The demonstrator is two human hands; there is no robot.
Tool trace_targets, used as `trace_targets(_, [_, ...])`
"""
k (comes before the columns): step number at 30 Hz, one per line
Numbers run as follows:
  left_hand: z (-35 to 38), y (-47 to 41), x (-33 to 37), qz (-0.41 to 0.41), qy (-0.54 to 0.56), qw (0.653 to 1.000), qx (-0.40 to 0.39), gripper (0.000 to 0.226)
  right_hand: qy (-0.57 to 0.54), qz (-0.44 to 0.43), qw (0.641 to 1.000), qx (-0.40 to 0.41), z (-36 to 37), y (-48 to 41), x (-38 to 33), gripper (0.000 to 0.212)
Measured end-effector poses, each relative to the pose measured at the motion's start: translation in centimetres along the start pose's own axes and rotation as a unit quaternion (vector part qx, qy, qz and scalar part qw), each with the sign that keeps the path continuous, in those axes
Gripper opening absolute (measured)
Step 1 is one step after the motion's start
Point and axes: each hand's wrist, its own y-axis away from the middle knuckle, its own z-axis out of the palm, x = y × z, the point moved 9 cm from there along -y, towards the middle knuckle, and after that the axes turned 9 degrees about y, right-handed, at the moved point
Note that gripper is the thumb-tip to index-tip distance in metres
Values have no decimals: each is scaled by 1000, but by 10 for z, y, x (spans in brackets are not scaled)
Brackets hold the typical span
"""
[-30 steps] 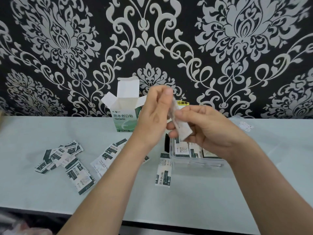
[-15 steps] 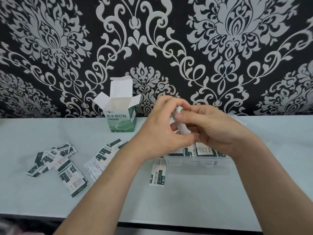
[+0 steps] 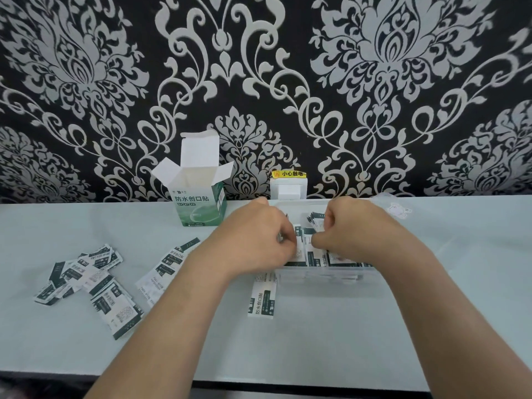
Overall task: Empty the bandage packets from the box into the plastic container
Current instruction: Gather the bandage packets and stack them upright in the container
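The open white-and-green bandage box point(image 3: 198, 203) stands upright at the back of the table. To its right sits the clear plastic container point(image 3: 325, 276), with several bandage packets point(image 3: 315, 256) standing on edge inside. My left hand point(image 3: 256, 240) and my right hand point(image 3: 354, 228) are both down in the container with fingers curled, pinching a packet point(image 3: 298, 234) between them among the others. Loose packets lie on the table: a pile at the left point(image 3: 83, 272), some beside my left forearm point(image 3: 164, 272), and one point(image 3: 263, 298) in front of the container.
A white wall socket point(image 3: 288, 188) with a yellow warning label sits behind the container. A clear plastic piece point(image 3: 397, 210) lies at the back right. The pale table point(image 3: 431, 283) ends in a dark front edge near me; patterned wallpaper rises behind.
Both hands have dropped from chest height, where they held a packet in the air, down into the container. The view has tilted slightly.
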Motion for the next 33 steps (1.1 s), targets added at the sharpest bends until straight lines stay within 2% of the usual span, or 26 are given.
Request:
trace_targets(5, [12,-7,-4,3,-12,1000,-16,29,73,12,997,27,5,-2,-5,24])
trace_targets(14, [21,-11,-10,-8,-22,998,-53,35,93,2,995,27,19,-11,-15,39])
trace_targets(20, [21,-11,-11,-5,-19,998,-56,37,66,18,996,61,14,-18,1,16])
trace_targets(23, [20,-11,-10,-1,-11,999,-49,34,50,26,995,80,10,-23,9,12])
trace_targets(29, [10,-7,15,74,3,997,-10,31,5,-7,1000,29,12,-21,12,21])
trace_targets(31, [14,-6,22,78,39,996,-28,32,3,-18,1000,16,12,-19,11,23])
trace_targets(33, [22,-8,25,72,29,995,-60,38,3,-25,1000,10,9,-16,9,25])
